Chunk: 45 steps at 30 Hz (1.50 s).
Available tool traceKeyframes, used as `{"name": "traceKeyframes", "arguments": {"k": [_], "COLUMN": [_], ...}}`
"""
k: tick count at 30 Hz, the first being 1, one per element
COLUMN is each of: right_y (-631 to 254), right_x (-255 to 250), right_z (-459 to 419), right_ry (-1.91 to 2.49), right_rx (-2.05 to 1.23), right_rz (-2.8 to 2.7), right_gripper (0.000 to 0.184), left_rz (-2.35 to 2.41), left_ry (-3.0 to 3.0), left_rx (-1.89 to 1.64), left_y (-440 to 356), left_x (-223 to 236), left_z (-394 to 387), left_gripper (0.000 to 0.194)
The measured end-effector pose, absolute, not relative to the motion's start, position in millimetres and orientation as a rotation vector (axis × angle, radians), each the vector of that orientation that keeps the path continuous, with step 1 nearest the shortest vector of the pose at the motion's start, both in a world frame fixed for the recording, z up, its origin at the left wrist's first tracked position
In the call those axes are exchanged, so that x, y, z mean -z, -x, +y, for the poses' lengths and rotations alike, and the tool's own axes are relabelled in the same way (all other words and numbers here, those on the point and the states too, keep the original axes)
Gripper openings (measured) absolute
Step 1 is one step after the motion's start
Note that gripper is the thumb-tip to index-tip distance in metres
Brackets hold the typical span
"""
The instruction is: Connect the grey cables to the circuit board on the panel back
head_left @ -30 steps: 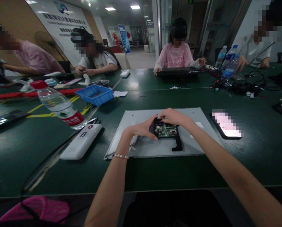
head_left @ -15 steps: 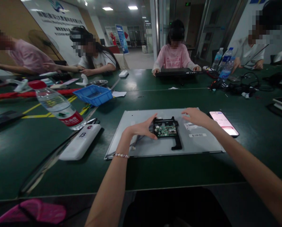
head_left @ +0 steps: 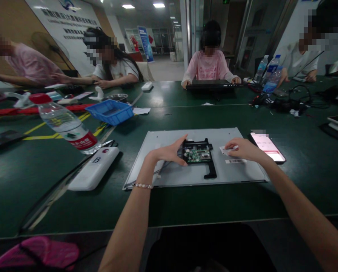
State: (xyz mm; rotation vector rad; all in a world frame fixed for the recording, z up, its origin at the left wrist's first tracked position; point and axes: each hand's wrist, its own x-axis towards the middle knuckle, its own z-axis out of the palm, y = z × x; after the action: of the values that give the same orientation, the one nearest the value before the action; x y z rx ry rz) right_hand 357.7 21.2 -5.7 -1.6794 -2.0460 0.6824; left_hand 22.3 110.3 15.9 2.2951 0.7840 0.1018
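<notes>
A flat grey display panel (head_left: pixel 169 177) lies on the green table in front of me. On it sits a black plastic bracket (head_left: pixel 211 170) framing a green circuit board (head_left: pixel 195 152). My left hand (head_left: pixel 169 152) spans the bracket's left side, thumb at its lower corner and fingers at its upper corner. Over a white label (head_left: pixel 223 150) on the panel's right half, my right hand (head_left: pixel 241 148) is closed in a pinch; what its fingertips hold, if anything, is too small to make out. Thin cables (head_left: pixel 159 172) run out under my left wrist.
Left of the panel are a white power bank (head_left: pixel 94 170) and a tilted water bottle (head_left: pixel 68 126). Behind them stands a blue basket (head_left: pixel 112 113). A lit phone (head_left: pixel 268 147) lies by the panel's right edge. Several people sit around the table.
My right hand has come down and toward me over the label, its fingers closing from spread to a pinch. My left hand stays at the bracket.
</notes>
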Motion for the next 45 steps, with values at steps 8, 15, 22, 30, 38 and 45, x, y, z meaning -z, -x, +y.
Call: {"name": "traceKeyframes", "arguments": {"k": [8,15,22,30,38,45], "right_y": [-342,-330,-320,-312,-309,-304], "right_x": [1,10,14,16,13,15], "right_z": [17,20,17,16,14,15], "right_ry": [1.597,1.360,1.230,1.207,1.239,1.251], "right_rx": [-0.766,-0.866,-1.054,-1.011,-0.930,-0.888], "right_rz": [-1.960,-1.889,-1.889,-1.821,-1.824,-1.807], "right_gripper": [0.018,0.034,0.047,0.060,0.069,0.071], "left_rz": [0.733,0.560,0.572,0.559,0.541,0.526], "left_ry": [-2.517,-2.601,-2.627,-2.582,-2.586,-2.630], "left_rx": [-0.475,-0.619,-0.517,-0.507,-0.488,-0.445], "left_y": [-55,-99,-106,-103,-103,-104], "left_x": [-30,-23,-8,-11,-14,-14], "left_z": [93,67,63,65,65,64], "left_gripper": [0.078,0.034,0.027,0.029,0.030,0.026]}}
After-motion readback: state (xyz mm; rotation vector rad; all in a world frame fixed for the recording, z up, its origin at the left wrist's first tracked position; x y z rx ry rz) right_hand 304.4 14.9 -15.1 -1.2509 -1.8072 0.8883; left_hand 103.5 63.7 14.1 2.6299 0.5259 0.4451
